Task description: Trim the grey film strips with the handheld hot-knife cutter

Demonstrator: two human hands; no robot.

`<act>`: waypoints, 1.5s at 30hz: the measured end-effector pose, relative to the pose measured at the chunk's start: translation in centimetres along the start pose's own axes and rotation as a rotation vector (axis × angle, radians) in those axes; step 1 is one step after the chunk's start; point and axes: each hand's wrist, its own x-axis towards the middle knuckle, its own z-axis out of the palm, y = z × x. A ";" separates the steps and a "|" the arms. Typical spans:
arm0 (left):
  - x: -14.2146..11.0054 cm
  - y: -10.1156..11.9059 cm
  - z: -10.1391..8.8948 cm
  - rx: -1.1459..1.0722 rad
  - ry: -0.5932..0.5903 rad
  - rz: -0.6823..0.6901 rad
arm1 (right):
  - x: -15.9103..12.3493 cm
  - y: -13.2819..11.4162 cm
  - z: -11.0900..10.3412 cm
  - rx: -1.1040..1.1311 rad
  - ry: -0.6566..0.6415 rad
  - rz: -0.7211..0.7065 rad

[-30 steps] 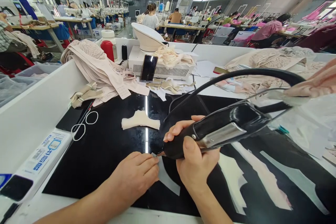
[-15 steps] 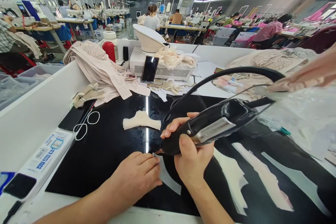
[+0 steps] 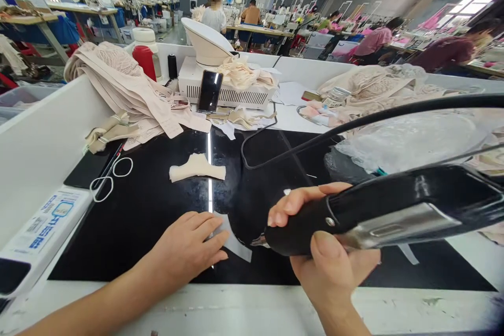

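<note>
My right hand (image 3: 328,268) is wrapped round the black grip of a hand-held power tool (image 3: 397,210). It has a silver metal lever along its side and a thick black cable. The tool's metal tip (image 3: 260,241) points left, just beside a translucent grey curved piece (image 3: 239,248) on the black board (image 3: 157,252). My left hand (image 3: 191,241) lies over the piece's left end, fingers extended and pressing it down; they hide that end. Farther back lies a cream curved fabric piece (image 3: 197,168), touched by neither hand.
White elastic loops (image 3: 123,167) and a white box (image 3: 43,231) lie at left. Behind are stacked beige fabric strips (image 3: 129,89), a phone (image 3: 210,92) and a vented white machine (image 3: 244,97). Clear plastic bags (image 3: 417,139) heap at right. A pale strip (image 3: 409,253) shows beneath the tool.
My right hand and the tool have moved right, away from my left hand. Another person's hand at upper right has left view. Pieces at lower right no longer show, except a pale strip.
</note>
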 end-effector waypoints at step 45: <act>1.3 -3.6 -4.8 -0.481 0.017 -0.547 | -0.2 -0.6 2.7 0.144 0.055 0.083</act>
